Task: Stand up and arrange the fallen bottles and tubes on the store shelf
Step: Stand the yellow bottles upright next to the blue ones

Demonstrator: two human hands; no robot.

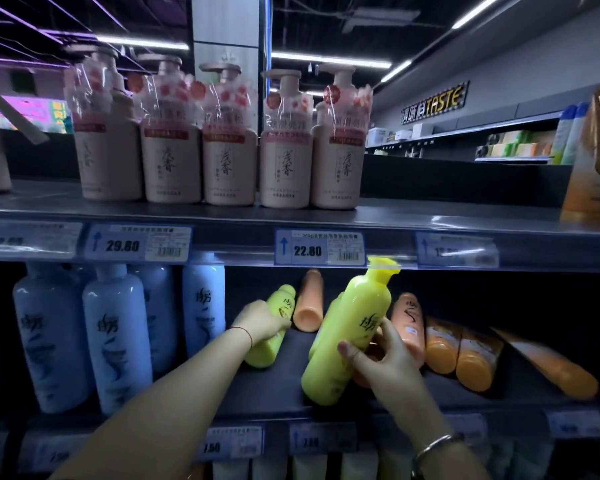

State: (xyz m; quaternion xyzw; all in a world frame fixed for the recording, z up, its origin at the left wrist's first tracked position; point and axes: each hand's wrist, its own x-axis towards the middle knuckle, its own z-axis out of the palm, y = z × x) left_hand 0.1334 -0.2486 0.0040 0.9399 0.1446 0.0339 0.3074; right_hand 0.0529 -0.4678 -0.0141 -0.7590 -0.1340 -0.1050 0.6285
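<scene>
The upper shelf [430, 216] carried a row of upright beige pump bottles [229, 157]. On the lower shelf [274, 393], blue bottles [116, 337] stood at the left, while a yellow bottle [272, 327], peach bottles [309, 301] and orange tubes [478, 358] lay fallen to the right.

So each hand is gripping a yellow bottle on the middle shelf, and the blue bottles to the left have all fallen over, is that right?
Not quite. The head view shows the blue bottles standing upright, not fallen. The rest holds: the left hand grips one yellow bottle and the right hand grips another yellow bottle on the middle shelf.
</scene>
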